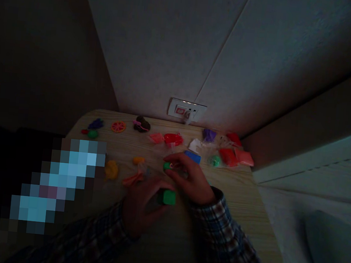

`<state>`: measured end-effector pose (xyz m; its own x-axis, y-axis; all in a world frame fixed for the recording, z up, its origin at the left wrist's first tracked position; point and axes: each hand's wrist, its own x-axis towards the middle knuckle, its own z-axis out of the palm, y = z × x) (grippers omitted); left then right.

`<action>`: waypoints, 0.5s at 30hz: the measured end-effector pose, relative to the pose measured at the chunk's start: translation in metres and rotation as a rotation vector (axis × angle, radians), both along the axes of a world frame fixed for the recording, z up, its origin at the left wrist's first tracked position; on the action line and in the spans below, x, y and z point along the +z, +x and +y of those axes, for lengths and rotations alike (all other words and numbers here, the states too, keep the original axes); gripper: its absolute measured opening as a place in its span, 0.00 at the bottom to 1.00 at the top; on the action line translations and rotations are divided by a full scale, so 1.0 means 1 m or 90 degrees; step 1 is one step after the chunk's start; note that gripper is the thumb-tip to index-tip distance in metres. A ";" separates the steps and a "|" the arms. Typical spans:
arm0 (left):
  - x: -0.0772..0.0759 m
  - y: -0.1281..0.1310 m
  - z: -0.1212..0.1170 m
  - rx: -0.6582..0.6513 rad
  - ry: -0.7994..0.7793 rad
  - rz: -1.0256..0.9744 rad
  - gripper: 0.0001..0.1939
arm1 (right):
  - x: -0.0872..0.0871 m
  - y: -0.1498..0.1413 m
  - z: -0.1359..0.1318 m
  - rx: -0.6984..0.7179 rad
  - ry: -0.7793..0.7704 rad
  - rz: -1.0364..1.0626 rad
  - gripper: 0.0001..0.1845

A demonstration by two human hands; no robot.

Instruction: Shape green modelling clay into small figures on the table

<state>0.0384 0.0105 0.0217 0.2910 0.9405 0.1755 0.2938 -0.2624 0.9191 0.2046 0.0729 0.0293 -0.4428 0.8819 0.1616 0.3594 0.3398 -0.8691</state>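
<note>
Between the thumb and fingers of my left hand (143,205) is a green block of modelling clay (169,197), held just above the wooden tabletop. My right hand (194,178), a little farther back and to the right, pinches a smaller green clay piece (167,166) at its fingertips. Behind my right hand lies a blue clay block (192,156), partly covered by the fingers. Beside my left hand are an orange clay piece (133,178) in clear wrap, a small yellow-orange piece (138,160) and a yellow lump (111,169). The light is dim, so fine detail is lost.
Along the table's back edge lie a pink-and-orange wheel shape (118,127), a dark brown lump (142,124), red clay (173,139), a purple piece (209,135) and red packets (229,157). A wall socket (186,110) sits behind. A pixelated patch (68,175) covers the left side.
</note>
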 end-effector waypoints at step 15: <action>-0.031 -0.001 0.005 0.033 0.222 0.237 0.12 | -0.023 -0.015 0.010 0.029 0.096 -0.126 0.12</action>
<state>0.0376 0.0154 -0.0095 0.3480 0.8591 0.3752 0.6052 -0.5115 0.6099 0.1898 0.0827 0.0061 -0.5174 0.8330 0.1958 0.4994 0.4798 -0.7214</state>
